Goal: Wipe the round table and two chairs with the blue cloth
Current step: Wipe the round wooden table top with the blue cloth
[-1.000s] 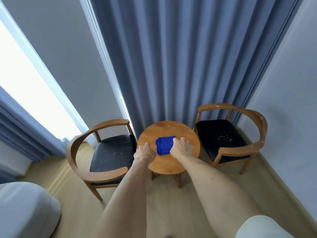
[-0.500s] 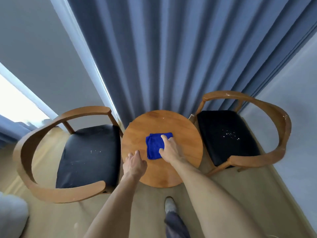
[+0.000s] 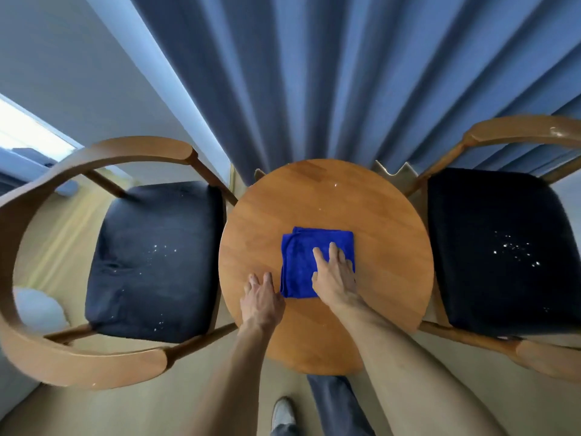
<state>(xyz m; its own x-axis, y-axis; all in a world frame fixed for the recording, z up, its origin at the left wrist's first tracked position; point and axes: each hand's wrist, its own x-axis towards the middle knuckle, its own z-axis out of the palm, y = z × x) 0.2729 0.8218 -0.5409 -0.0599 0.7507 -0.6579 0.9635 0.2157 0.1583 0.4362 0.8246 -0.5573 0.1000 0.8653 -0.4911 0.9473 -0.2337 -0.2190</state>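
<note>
While blue curtains (image 3: 314, 73) hang behind, two wooden chairs, left (image 3: 151, 262) and right (image 3: 503, 250), flank the round counter (image 3: 377, 247); both dark seats carry white specks. Folded blue cloth (image 3: 301, 262) lies mid-counter. Right hand (image 3: 334, 275) presses it, fingers (image 3: 333, 251) straight. Left hand (image 3: 261, 297) rests flat just beside, holding nothing.

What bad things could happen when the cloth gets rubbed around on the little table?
The white crumbs on the round table might get pushed off its edge onto the floor. The folded blue cloth could bunch up or unfold, since only the right hand presses flat on it. The specks on both chairs' black seats may get forgotten.
</note>
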